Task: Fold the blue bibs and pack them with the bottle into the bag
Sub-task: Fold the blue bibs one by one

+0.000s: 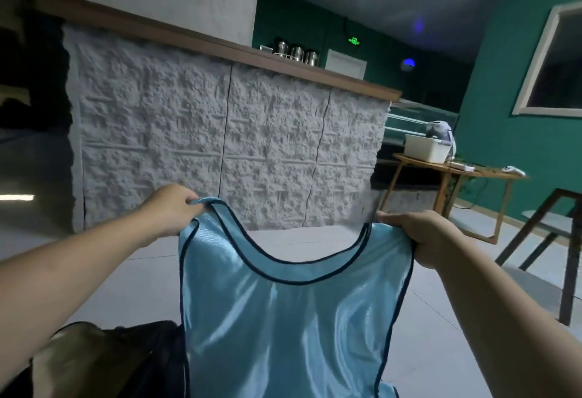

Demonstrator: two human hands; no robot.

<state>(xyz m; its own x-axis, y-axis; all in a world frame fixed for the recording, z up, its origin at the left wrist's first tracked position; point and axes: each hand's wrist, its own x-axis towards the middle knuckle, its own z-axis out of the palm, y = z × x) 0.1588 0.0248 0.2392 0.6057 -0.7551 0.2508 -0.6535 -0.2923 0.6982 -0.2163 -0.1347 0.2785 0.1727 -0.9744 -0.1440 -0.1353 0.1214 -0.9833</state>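
Observation:
A shiny light-blue bib [283,319] with dark trim hangs spread out in front of me, its neckline curving between the two shoulder straps. My left hand [170,208] pinches the left strap at its top. My right hand [422,233] grips the right strap, fingers curled round the bunched cloth. A dark bag [126,360] lies low at the left, partly behind the bib's left edge. No bottle shows in this view.
A rough white stone-faced counter [226,145] with a wooden top stands straight ahead. To the right are a round wooden table [453,170] carrying a white bin, and a dark chair frame [560,246]. Grey floor runs between them.

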